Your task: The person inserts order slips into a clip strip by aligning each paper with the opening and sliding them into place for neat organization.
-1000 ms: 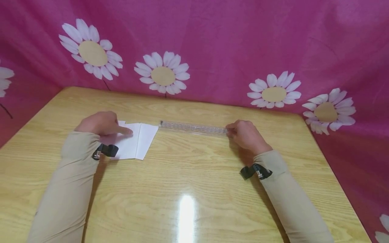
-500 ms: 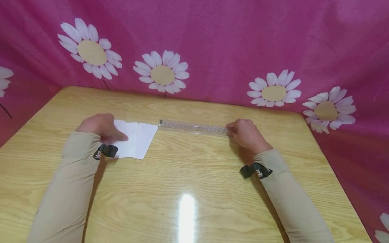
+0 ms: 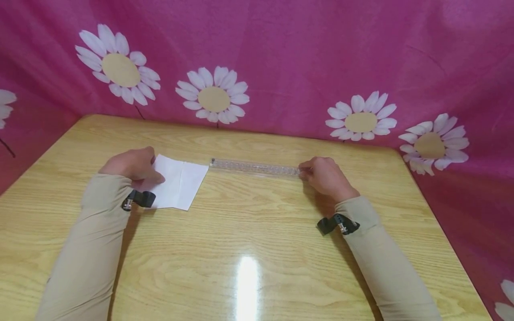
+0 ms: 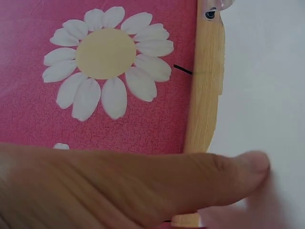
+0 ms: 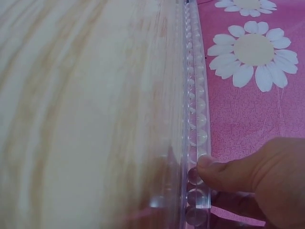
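A folded sheet of white paper (image 3: 181,183) is at the left of the table, a crease running down it. My left hand (image 3: 134,165) pinches its left side, thumb on top; the fingers beneath are hidden. In the left wrist view the thumb (image 4: 238,174) lies across the paper (image 4: 267,90). From the paper's right corner a long clear plastic tube (image 3: 253,167) extends rightward, with a row of clear round beads inside. The tube's right end is gripped by my right hand (image 3: 327,177). Up close, the right wrist view shows the right thumb (image 5: 219,171) against the tube (image 5: 200,107).
The wood-grain table (image 3: 257,227) reaches back to a pink cloth (image 3: 277,58) printed with white daisies, which hangs behind and at both sides. A bright light reflection lies on the front of the table.
The left index finger, earlier stretched out over the paper, has drawn back, and the thumb now lies on the paper's left side. The paper's far left edge has risen slightly. The right hand stays put.
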`<state>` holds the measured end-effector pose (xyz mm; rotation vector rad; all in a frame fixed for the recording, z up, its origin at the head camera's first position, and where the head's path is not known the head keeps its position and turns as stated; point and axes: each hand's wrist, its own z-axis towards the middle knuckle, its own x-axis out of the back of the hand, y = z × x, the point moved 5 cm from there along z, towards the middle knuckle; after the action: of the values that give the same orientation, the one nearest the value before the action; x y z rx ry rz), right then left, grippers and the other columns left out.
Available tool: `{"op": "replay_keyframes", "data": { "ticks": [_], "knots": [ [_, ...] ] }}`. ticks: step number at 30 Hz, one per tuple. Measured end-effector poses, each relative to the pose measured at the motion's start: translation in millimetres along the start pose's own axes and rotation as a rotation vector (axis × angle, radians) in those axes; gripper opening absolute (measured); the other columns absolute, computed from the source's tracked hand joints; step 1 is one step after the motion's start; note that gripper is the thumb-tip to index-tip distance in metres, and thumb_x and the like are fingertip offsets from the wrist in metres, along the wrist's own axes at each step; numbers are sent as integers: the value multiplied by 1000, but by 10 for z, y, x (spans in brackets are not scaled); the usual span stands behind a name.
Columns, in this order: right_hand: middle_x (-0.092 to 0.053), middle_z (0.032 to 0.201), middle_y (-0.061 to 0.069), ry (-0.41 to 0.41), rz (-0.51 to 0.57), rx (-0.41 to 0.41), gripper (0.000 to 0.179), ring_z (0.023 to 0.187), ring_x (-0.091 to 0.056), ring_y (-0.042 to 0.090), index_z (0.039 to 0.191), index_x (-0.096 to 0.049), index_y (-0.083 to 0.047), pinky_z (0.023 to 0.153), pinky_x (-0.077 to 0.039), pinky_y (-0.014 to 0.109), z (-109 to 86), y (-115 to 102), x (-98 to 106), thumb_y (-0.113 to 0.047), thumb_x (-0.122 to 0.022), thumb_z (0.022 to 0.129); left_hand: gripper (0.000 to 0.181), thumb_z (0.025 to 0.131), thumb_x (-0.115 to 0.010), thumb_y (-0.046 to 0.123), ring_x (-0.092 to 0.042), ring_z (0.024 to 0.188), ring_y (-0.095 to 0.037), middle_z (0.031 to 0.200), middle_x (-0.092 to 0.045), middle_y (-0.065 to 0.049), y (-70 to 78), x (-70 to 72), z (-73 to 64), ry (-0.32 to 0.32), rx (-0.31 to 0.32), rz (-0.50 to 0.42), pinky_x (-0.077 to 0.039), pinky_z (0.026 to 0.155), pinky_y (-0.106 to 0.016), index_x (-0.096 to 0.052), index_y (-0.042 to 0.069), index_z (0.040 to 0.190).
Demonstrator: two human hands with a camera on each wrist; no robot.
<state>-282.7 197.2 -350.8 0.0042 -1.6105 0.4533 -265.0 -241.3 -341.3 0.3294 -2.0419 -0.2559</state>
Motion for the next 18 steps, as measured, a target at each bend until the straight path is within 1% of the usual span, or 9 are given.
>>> {"op": "replay_keyframes", "data": {
  "ticks": [4,7,10,11,17,18],
  "knots": [
    [-73,125,19,1,1,-8,32,112,-68,34,129,-72,-6,102,-54,51,-5,9,3,-14,-69,98,50,88,-71,17,-55,99,-38,110,-57,-24,7,5,-6,-4,-3,-11,-49,66,-35,-46,-1,127],
    [-73,126,20,4,3,-11,32,113,-68,35,129,-71,-6,103,-53,52,-5,14,4,-14,-69,98,45,89,-67,12,-54,103,-40,117,-59,-26,4,30,11,17,-38,-21,-49,71,-38,-51,-3,128],
    [-72,128,21,4,4,-15,32,115,-68,36,129,-71,-6,104,-53,53,-5,18,-1,-14,-69,98,36,92,-64,11,-54,101,-39,115,-61,-25,4,77,15,65,-80,-33,-48,75,-41,-59,-5,124],
    [-72,128,21,5,3,-16,32,115,-68,35,129,-71,-6,104,-52,53,-6,18,0,-14,-69,98,36,93,-63,12,-54,100,-39,115,-62,-26,4,95,11,81,-90,-28,-48,75,-42,-60,-6,124],
    [-72,128,20,15,2,-28,32,113,-67,34,128,-72,-6,103,-53,52,-7,23,-2,-14,-69,98,44,101,-55,16,-54,95,-38,116,-61,-29,36,189,15,167,-153,-6,-48,81,-46,-54,-11,135],
    [-72,128,20,16,3,-29,31,114,-68,34,128,-72,-6,104,-52,52,-5,23,-4,-14,-69,98,44,102,-53,17,-54,93,-37,113,-60,-29,43,203,23,185,-167,-5,-47,81,-46,-54,-12,134]
  ]
}}
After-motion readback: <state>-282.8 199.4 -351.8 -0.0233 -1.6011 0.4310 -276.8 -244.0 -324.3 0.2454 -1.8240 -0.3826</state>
